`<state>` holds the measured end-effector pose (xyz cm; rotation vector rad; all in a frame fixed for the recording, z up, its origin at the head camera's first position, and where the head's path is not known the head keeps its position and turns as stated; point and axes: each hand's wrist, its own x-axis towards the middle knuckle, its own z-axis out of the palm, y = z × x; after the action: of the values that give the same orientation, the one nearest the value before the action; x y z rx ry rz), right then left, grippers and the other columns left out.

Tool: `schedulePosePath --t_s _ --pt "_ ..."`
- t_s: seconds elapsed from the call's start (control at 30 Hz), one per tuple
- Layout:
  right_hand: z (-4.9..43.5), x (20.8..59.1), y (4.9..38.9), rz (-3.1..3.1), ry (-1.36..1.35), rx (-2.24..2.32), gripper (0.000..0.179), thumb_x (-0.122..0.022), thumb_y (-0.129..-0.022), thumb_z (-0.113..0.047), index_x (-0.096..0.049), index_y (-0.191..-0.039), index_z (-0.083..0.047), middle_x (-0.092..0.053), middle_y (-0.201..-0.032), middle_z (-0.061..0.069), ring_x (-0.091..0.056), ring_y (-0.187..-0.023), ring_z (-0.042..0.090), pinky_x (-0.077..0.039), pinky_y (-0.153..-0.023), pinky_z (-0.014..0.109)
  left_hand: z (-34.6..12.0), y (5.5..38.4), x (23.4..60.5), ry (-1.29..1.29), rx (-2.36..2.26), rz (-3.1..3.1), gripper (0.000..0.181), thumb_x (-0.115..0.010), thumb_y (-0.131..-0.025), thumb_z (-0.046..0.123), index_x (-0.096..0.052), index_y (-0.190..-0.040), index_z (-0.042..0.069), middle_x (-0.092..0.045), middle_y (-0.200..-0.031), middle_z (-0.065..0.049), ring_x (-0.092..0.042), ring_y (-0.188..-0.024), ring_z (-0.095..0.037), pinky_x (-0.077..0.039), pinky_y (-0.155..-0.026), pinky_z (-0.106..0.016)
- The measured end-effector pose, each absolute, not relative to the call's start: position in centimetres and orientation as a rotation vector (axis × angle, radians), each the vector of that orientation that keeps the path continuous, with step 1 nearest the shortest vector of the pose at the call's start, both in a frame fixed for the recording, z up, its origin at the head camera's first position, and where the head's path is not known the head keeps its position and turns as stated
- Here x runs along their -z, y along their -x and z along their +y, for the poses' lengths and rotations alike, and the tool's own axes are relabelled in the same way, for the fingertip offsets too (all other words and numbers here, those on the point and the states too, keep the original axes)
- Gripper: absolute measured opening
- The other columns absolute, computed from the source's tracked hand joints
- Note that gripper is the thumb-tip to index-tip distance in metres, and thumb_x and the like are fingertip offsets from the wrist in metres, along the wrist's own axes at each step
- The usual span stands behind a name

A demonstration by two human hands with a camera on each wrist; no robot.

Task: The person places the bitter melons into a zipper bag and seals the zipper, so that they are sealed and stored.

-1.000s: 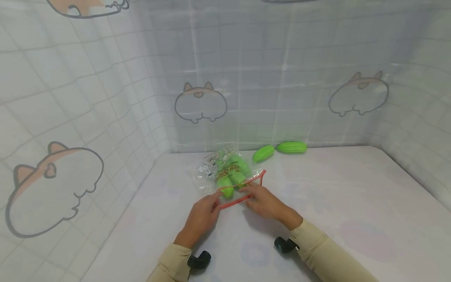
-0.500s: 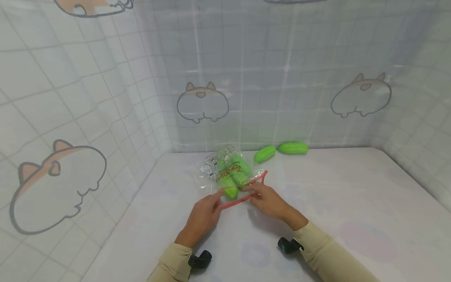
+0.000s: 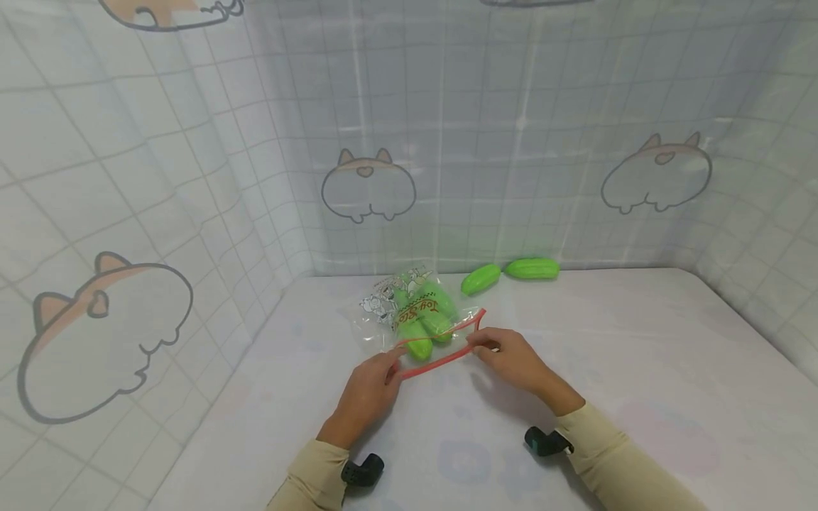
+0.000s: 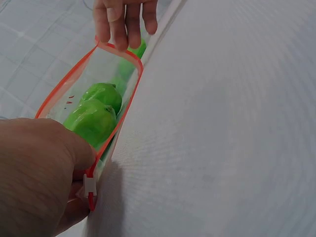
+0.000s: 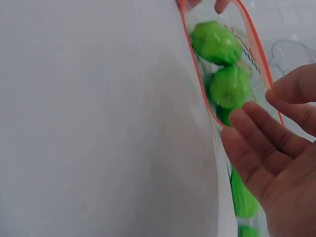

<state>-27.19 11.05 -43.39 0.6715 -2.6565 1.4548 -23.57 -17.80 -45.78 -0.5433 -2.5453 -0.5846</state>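
Note:
A clear zip bag (image 3: 422, 312) with printed cartoon figures and red lettering lies on the table, its red-edged mouth spread wide toward me. Inside are several glossy, ribbed, green cucumber-like vegetables (image 4: 91, 121). My left hand (image 3: 367, 394) pinches the left end of the mouth, beside the white slider (image 4: 90, 185). At the other end, my right hand (image 3: 511, 358) has its fingertips right at the red rim; in the right wrist view its lower fingers (image 5: 252, 148) are extended, with nothing in the palm. The bag's far end is partly covered by print.
Two more green cucumber-like vegetables (image 3: 532, 268) lie at the back of the white table (image 3: 639, 355), against a tiled-pattern curtain (image 3: 498, 142) with cartoon animals. The curtain also hangs along both sides. A black wrist device sits on each cuff.
My right hand has moved right along the bag's mouth, away from the vegetables to its right end. One vegetable inside has shifted slightly. The left hand keeps its hold.

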Motion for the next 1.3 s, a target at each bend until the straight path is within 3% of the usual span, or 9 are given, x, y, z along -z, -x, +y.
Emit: schedulePosePath --t_s 0.23,0.5,1.07,1.3 --pt "13.4 43.0 28.1 -2.596 -0.593 -1.648 0.024 -0.059 -0.099 -0.006 -0.068 -0.119 0.003 -0.070 -0.109 0.017 -0.067 -0.101 0.032 -0.056 -0.082 0.041 -17.8 23.5 45.8 0.540 0.607 -2.562 0.035 -0.071 -0.087 0.005 -0.069 -0.121 0.015 -0.053 -0.079 0.009 -0.050 -0.072 -0.012 -0.047 -0.066 -0.031" --pt "14.9 43.1 29.7 -2.588 -0.503 -1.680 0.027 -0.059 -0.099 -0.007 -0.065 -0.121 0.007 -0.069 -0.111 0.022 -0.066 -0.102 0.035 -0.056 -0.083 0.043 -17.9 23.5 45.9 0.537 0.601 -2.573 0.036 -0.071 -0.088 0.006 -0.069 -0.123 0.015 -0.054 -0.079 0.009 -0.050 -0.072 -0.011 -0.047 -0.066 -0.029" --pt "15.5 43.4 33.1 -2.586 -0.212 -1.766 0.043 -0.061 -0.100 -0.030 -0.060 -0.133 -0.001 -0.064 -0.126 0.017 -0.065 -0.108 0.031 -0.054 -0.086 0.040 -17.8 23.7 46.1 0.532 0.607 -2.584 0.035 -0.071 -0.089 0.008 -0.069 -0.123 0.015 -0.053 -0.079 0.009 -0.050 -0.072 -0.011 -0.047 -0.066 -0.029" --pt "15.1 43.6 34.5 -2.597 -0.159 -1.744 0.045 -0.061 -0.101 -0.030 -0.058 -0.134 0.000 -0.063 -0.127 0.018 -0.064 -0.110 0.030 -0.055 -0.085 0.039 -17.8 23.7 46.0 0.520 0.608 -2.579 0.036 -0.071 -0.089 0.008 -0.068 -0.124 0.015 -0.052 -0.079 0.009 -0.050 -0.072 -0.012 -0.047 -0.066 -0.029"
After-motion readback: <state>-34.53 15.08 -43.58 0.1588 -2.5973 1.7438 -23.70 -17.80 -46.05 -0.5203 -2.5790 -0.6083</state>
